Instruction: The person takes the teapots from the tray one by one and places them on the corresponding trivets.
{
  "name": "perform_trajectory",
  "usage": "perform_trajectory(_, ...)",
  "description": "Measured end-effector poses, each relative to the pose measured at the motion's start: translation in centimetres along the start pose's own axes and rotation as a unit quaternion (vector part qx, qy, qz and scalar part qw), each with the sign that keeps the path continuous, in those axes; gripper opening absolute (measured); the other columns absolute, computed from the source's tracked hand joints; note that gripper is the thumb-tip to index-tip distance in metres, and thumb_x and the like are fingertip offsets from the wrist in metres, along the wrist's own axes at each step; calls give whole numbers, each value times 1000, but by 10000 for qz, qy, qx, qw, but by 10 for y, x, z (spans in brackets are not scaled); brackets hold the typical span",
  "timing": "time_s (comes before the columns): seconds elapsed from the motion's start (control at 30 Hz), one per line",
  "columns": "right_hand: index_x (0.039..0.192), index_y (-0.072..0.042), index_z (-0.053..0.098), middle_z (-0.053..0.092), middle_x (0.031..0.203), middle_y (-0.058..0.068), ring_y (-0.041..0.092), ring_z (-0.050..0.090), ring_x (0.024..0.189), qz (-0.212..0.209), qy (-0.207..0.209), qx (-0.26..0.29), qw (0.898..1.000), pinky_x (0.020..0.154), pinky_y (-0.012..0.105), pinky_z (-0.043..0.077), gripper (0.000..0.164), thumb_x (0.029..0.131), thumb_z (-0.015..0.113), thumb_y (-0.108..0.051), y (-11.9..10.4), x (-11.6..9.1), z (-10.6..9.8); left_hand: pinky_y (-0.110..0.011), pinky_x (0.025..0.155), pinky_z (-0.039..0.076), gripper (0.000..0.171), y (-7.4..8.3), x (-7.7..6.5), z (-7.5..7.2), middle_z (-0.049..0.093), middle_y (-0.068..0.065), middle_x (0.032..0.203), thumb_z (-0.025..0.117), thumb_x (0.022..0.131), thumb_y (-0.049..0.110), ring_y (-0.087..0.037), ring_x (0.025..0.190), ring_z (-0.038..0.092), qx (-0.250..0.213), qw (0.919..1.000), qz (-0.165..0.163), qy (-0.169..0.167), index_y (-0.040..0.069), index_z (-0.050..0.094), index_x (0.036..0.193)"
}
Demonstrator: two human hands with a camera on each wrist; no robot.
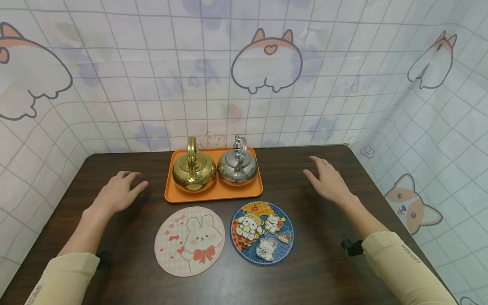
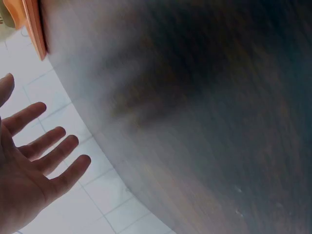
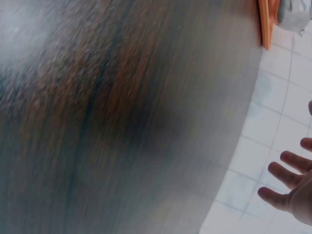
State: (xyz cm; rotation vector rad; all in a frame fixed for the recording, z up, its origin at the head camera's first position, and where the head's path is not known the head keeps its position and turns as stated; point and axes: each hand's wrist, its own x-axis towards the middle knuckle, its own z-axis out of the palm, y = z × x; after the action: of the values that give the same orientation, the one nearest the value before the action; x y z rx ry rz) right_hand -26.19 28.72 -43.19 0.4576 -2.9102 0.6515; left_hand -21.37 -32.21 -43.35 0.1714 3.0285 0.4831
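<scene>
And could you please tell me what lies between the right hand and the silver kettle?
In the head view, between the silver kettle and the right hand lie the tray's edge and bare table.

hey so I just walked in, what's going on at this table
A person has both hands out over the dark table, holding nothing. The left hand is to the left of an orange tray, and the right hand is to its right; the fingers touch neither the tray nor the kettles. A gold kettle and a silver kettle stand side by side on the tray. In front lie two round mats, a pink one and a blue one.
</scene>
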Motion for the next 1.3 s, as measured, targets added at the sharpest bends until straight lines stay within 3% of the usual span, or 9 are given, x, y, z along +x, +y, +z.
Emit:
perform_trajectory(0.33, 152, 6, 39, 48, 145, 30, 47, 45, 134, -254, 229, 373, 9987, 109, 63, 38, 61, 109, 52, -35, -15, 2, 1, -73, 97, 40, 57, 15, 3, 3, 44, -42, 135, 56, 107, 32, -61, 120, 45, -488, 9983, 31, 330, -13, 50, 139)
perform_trajectory(0.57, 151, 5, 41, 52, 140, 30, 45, 50, 129, -496, 284, 651, 9962, 105, 62, 42, 57, 108, 54, -32, -29, 3, 2, -67, 90, 47, 48, 19, 6, 6, 54, -38, 127, 59, 106, 28, -52, 110, 56, -854, 9949, 163, 515, -12, 57, 133)
perform_trajectory(0.77, 149, 5, 43, 54, 139, 27, 44, 51, 128, -733, 319, 853, 9931, 103, 61, 44, 55, 108, 56, -30, -41, 5, 2, -65, 95, 48, 48, 21, 6, 5, 58, -35, 130, 57, 107, 31, -52, 118, 56, -1449, 9886, -48, 408, -9, 59, 132)
perform_trajectory(0.97, 149, 4, 44, 55, 140, 24, 43, 53, 126, -841, 328, 1005, 9908, 101, 59, 46, 55, 107, 57, -29, -52, 6, 2, -63, 95, 49, 47, 24, 7, 7, 58, -33, 132, 58, 107, 32, -50, 121, 55, -1704, 9847, -254, 273, -6, 59, 134)
perform_trajectory(1.2, 148, 3, 46, 56, 137, 23, 41, 56, 122, -1004, 334, 1130, 9880, 99, 57, 49, 53, 106, 59, -27, -67, 9, 1, -53, 85, 57, 51, 29, 10, 7, 58, -32, 133, 62, 105, 28, -36, 93, 70, -2282, 9732, -265, -46, -7, 54, 140)
perform_trajectory(1.3, 148, 1, 46, 57, 137, 22, 40, 57, 122, -1059, 289, 1204, 9866, 99, 56, 49, 52, 106, 60, -27, -73, 11, 2, -49, 86, 59, 52, 31, 13, 9, 55, -33, 135, 64, 104, 26, -35, 96, 71, -2619, 9644, -307, -204, -8, 52, 142)
